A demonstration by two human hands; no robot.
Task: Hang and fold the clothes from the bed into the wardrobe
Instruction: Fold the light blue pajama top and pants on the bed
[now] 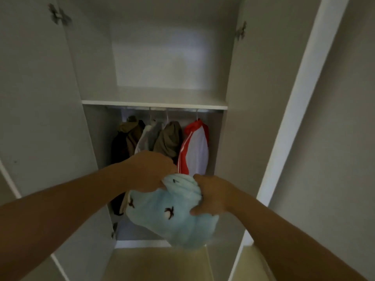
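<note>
Wardrobe (154, 57): stands open in front of you, both doors swung wide, white inside and out.
Shelf (154, 104): crosses the wardrobe at mid height, with the rail just under it.
Hanging clothes: four pieces on the rail, side by side. From your left: a dark brown and olive jacket (127, 136), a pale grey garment (147, 136), an olive hooded top (168, 138), and a red and white jacket (195, 147) at the far right.
Light blue garment (172, 211): you hold it bunched up in front of the hanging space, below the hung clothes; soft-looking cloth with small dark embroidered marks, its lower end blurred.
Left hand (150, 171): closed over the top left edge of the blue cloth, fingers curled down into it.
Right hand (211, 195): gripping the gathered cloth on the right, thumb pressed under the bunch.
Floor (160, 264): yellowish, below the wardrobe's base.
</note>
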